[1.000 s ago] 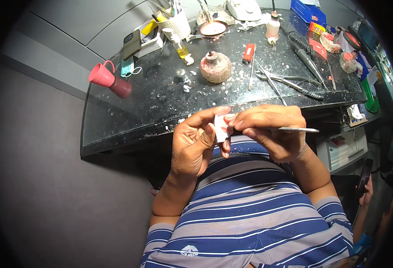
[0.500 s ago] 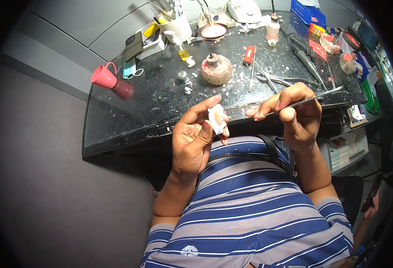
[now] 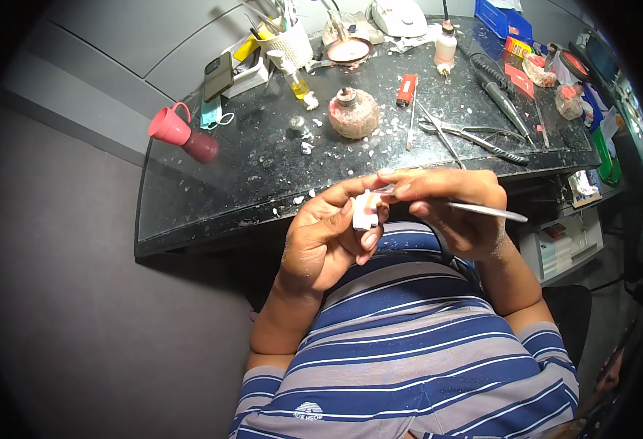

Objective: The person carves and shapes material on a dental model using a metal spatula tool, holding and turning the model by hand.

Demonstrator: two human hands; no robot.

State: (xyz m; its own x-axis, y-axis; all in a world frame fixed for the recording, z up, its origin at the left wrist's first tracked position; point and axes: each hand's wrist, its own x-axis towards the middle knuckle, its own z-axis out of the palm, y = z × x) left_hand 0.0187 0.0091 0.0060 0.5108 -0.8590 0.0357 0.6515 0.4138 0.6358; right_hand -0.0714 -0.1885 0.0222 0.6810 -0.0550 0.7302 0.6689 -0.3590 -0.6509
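Just in front of the desk's edge, my left hand (image 3: 318,238) grips a small white piece (image 3: 365,213) with pink material on it, probably plaster, between thumb and fingers. My right hand (image 3: 462,208) is closed on a slender metal instrument (image 3: 497,214), whose handle points out to the right. Its fingertips and the tool's working end are at the top of the white piece. Above my hands on the black desk (image 3: 182,205) are a pink-stained round burner (image 3: 354,117), a red lighter (image 3: 406,90), metal pliers (image 3: 475,139) and thin tools (image 3: 411,126).
At the left are a pink mug (image 3: 170,126), a mask (image 3: 212,112) and a phone (image 3: 218,79). Behind stand a pen holder (image 3: 288,49), bottles (image 3: 446,47) and a pan (image 3: 348,50). A handpiece (image 3: 508,108) lies right, near blue trays (image 3: 493,18). Part of another person's hand (image 3: 608,369) shows lower right.
My right hand lifted away half a second ago and has come back down to the white piece. My left hand has tilted the piece. The other person's hand has moved lower.
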